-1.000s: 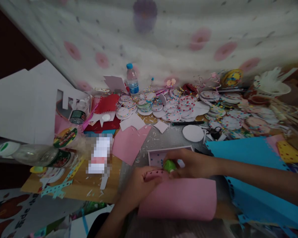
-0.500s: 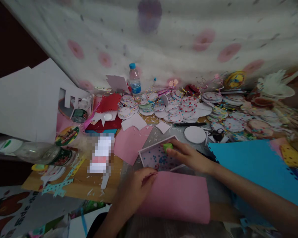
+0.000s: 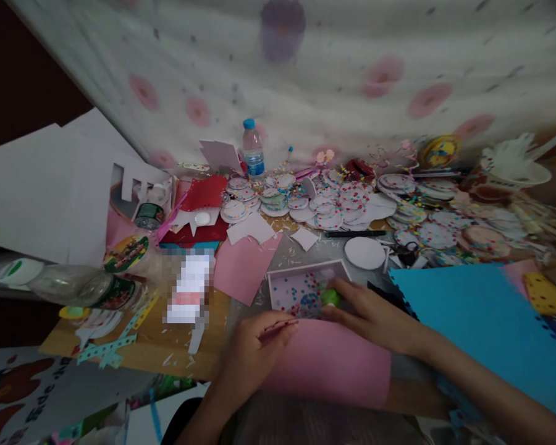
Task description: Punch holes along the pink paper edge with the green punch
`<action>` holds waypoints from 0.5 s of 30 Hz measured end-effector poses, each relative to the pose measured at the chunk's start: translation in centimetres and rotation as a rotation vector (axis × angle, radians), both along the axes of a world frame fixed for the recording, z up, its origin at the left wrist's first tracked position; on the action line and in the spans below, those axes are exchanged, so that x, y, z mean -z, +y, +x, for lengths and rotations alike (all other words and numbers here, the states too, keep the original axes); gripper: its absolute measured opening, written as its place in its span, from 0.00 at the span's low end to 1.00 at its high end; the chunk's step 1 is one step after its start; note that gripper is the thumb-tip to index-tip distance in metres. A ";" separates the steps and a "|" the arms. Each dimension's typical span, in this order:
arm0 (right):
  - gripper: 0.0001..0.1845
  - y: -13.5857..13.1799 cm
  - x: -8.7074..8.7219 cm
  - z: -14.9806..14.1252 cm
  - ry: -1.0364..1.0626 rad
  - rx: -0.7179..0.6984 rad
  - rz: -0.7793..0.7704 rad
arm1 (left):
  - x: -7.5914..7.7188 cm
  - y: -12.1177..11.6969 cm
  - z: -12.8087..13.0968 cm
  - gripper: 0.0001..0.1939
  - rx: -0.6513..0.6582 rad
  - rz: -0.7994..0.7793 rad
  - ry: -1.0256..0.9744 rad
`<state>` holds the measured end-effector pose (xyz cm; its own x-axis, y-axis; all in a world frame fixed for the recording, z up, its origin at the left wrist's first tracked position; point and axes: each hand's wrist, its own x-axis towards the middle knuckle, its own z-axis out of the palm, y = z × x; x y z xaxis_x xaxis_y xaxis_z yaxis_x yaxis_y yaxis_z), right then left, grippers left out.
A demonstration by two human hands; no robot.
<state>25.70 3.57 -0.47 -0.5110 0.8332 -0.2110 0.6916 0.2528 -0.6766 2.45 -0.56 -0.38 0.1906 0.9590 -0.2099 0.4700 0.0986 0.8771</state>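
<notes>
My left hand point(image 3: 259, 346) is closed on the left edge of a pink paper sheet point(image 3: 338, 364), which bends over toward the right. A dark, notched edge of it shows between thumb and fingers. My right hand point(image 3: 370, 309) grips a small green rounded thing point(image 3: 330, 298) whose exact kind I cannot make out. It is over the right part of a shallow white box lid point(image 3: 271, 287), just above the pink sheet. Small blue and red paper dots point(image 3: 301, 293) lie scattered in the lid. The near side of the lid is hidden behind the sheet and hands.
A blue sheet point(image 3: 467, 309) with a notched edge lies at right. Behind are many dotted white paper discs point(image 3: 328, 210), a dark pen point(image 3: 356, 234), a plain white disc point(image 3: 364, 253) and a water bottle point(image 3: 252, 151). A large clear bottle point(image 3: 74, 284) lies at left.
My right hand has moved nearer and slightly right with the green thing. The lid has shifted right and turned a little. My left hand still holds the pink sheet.
</notes>
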 end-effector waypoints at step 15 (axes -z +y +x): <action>0.15 -0.3 -3.0 0.6 0.282 0.031 -0.055 | -0.6 0.7 1.9 0.06 -0.129 -0.043 -0.100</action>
